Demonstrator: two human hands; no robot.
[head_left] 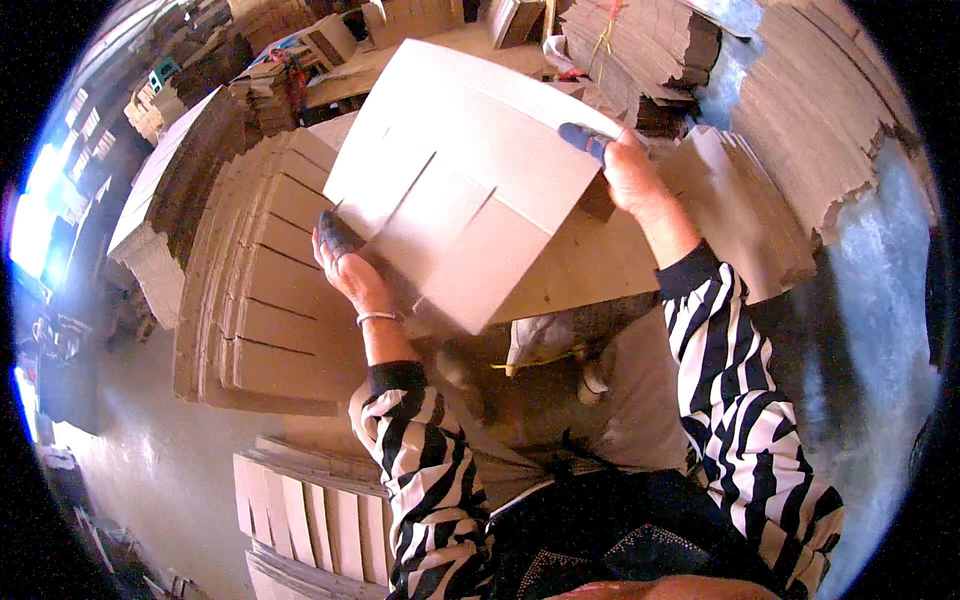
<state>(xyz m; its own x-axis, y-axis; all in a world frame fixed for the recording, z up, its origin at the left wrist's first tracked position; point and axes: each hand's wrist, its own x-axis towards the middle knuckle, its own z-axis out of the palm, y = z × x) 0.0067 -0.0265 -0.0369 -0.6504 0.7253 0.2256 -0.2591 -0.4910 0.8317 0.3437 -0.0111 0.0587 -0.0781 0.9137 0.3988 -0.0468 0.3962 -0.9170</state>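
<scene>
- Both hands grip one flat slotted cardboard sheet (470,180): left hand (345,265) pinching its lower-left edge, right hand (625,165) clamped on the right edge
- sheet's held tilted over the cardboard stack (270,300)

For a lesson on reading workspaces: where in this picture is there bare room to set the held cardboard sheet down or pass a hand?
Bare floor lies left of the left hand, between the slotted stack and the lower stack. More floor shows right of the right hand. Around the cardboard sheet, stacks crowd every side.
</scene>
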